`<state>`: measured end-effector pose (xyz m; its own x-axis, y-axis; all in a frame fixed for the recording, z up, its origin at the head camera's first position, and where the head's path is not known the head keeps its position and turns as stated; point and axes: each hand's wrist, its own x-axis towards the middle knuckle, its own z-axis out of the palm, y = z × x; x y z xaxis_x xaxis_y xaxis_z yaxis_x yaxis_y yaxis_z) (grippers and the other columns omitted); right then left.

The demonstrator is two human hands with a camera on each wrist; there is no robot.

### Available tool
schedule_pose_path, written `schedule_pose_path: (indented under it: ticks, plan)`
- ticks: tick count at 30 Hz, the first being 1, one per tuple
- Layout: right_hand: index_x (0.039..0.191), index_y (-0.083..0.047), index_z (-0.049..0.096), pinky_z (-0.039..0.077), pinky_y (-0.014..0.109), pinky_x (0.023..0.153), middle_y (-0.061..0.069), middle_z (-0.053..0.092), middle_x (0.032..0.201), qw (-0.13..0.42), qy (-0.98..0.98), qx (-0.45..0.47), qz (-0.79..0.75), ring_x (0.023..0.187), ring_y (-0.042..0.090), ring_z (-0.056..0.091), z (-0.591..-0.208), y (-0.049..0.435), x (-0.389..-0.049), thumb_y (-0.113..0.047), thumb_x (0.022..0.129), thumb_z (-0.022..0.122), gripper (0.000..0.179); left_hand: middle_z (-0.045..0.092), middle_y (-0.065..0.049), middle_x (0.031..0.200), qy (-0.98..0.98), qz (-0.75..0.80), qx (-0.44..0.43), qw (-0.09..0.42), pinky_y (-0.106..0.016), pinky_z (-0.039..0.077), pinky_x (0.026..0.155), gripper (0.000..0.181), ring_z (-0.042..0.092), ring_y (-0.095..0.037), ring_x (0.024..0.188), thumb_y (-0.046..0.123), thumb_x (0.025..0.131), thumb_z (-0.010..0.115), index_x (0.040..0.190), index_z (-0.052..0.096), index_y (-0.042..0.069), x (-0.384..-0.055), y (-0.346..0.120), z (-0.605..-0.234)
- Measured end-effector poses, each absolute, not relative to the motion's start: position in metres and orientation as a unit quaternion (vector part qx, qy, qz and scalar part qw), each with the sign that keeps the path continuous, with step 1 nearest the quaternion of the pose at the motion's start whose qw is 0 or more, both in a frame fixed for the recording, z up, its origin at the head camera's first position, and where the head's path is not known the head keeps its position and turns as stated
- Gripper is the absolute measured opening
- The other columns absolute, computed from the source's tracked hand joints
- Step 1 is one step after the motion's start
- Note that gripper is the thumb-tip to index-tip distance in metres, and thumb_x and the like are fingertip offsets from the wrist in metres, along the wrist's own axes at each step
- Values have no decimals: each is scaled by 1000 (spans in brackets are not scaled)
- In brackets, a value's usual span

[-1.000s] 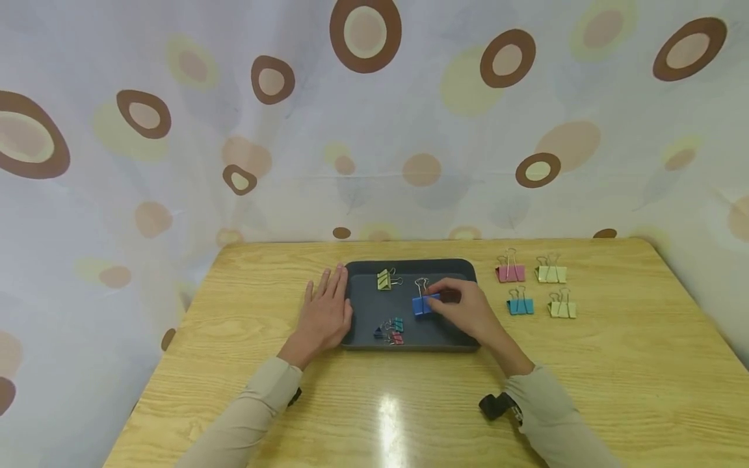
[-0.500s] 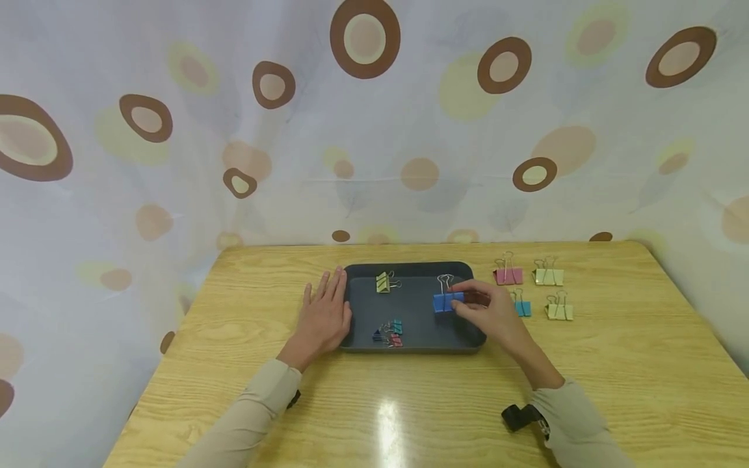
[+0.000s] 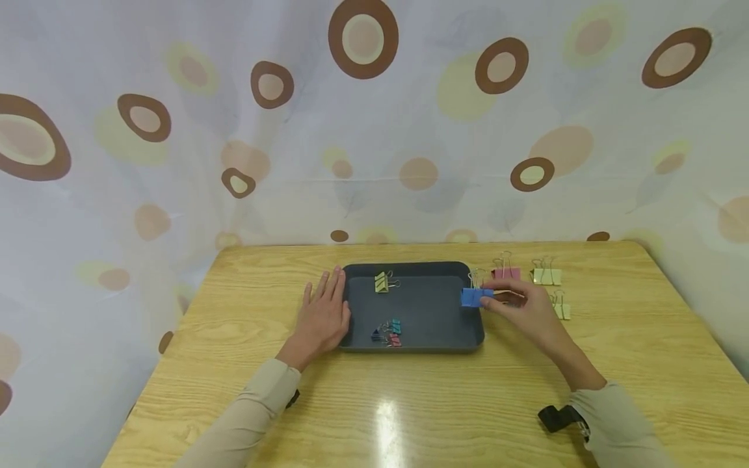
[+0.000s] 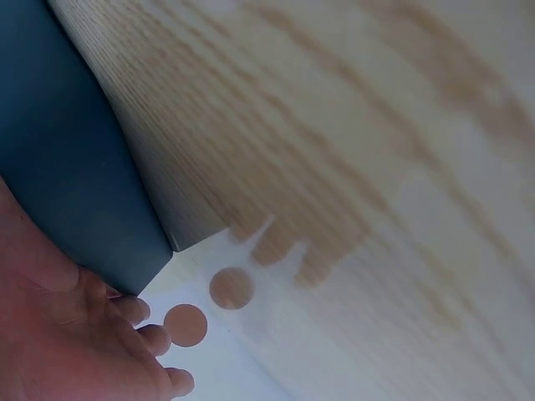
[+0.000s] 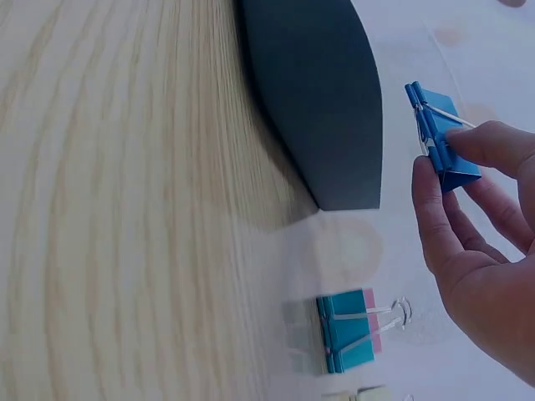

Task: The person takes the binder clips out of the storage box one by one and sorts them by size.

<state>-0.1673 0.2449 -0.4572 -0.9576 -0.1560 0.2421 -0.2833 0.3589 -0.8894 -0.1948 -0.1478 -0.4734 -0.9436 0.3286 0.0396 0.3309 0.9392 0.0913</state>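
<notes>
Indoor tabletop (image 3: 468, 403), patterned curtain (image 3: 328, 123) behind

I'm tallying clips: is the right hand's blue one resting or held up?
Held up: the right hand pinches the blue clip clear of the tray.

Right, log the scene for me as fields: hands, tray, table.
Left hand: fingers straight, at left side of tray
Right hand: pinches blue clip over tray's right edge
In tray: yellow clip; nearer the person, small navy clip, small teal clip, small reddish clip
Table, right of tray: pink clip, two pale yellow clips, larger teal clip
</notes>
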Motion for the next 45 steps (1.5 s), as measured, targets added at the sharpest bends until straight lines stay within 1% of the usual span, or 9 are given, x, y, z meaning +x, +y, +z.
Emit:
schedule_pose_path:
  ticks: [3, 5, 9, 15, 22, 28, 32, 36, 45]
  plan:
    - [119, 3, 72, 59, 25, 75, 15, 69, 111, 65, -824, 133, 546, 92, 8, 72, -456, 254, -168, -11, 95, 75, 28, 12, -14, 171, -985, -50, -167, 12, -60, 14, 122, 62, 14, -35, 156, 26, 111, 33, 164, 12, 1, -195, -149, -473]
    - [119, 2, 72, 59, 25, 75, 12, 69, 112, 70, -827, 131, 542, 93, 6, 71, -454, 260, -169, -12, 95, 75, 28, 12, -14, 171, -984, -51, -167, 15, -60, 14, 122, 62, 14, -35, 156, 26, 111, 33, 164, 12, 1, -195, -150, -472]
    - [120, 0, 72, 58, 21, 77, 1, 67, 119, 76, -839, 127, 524, 100, -1, 67, -452, 273, -169, -15, 97, 74, 28, 12, -14, 171, -985, -48, -168, 16, -60, 14, 122, 63, 14, -35, 156, 26, 111, 33, 164, 12, 1, -196, -150, -474]
    - [124, 1, 69, 57, 19, 76, 1, 65, 124, 74, -841, 121, 522, 103, -3, 66, -446, 295, -171, -14, 98, 72, 30, 9, -13, 172, -986, -45, -163, 5, -59, 13, 122, 63, 12, -34, 157, 27, 111, 32, 165, 10, 3, -197, -149, -476]
    - [127, 2, 68, 54, 14, 76, -18, 64, 117, 78, -848, 83, 518, 100, -8, 66, -439, 331, -171, -13, 98, 71, 33, 9, -12, 172, -986, -40, -164, 6, -58, 13, 123, 63, 12, -34, 157, 28, 111, 32, 165, 11, 3, -199, -146, -476]
    - [128, 0, 68, 54, 13, 74, -23, 66, 113, 87, -848, 60, 520, 95, -10, 67, -443, 362, -170, -11, 97, 72, 33, 8, -11, 172, -985, -38, -167, 0, -58, 12, 123, 63, 10, -33, 157, 27, 111, 31, 165, 8, 4, -199, -142, -475]
    - [131, -1, 67, 52, 10, 74, -28, 64, 112, 90, -857, 29, 506, 95, -14, 65, -445, 380, -172, -16, 97, 73, 37, 8, -11, 172, -986, -33, -165, 1, -58, 12, 123, 63, 9, -33, 157, 27, 111, 31, 165, 7, 4, -200, -142, -475]
    - [133, -4, 66, 49, 8, 74, -30, 62, 111, 84, -860, 5, 503, 96, -18, 62, -447, 396, -175, -19, 98, 73, 39, 9, -12, 172, -986, -34, -164, 4, -58, 13, 123, 62, 10, -33, 157, 26, 111, 31, 165, 8, 4, -199, -144, -476]
    - [130, -10, 70, 46, 6, 71, -35, 63, 102, 89, -864, -16, 496, 90, -18, 59, -452, 420, -185, -21, 97, 74, 35, 8, -11, 172, -986, -46, -162, 4, -58, 12, 123, 62, 10, -33, 157, 26, 111, 32, 165, 10, 3, -197, -149, -476]
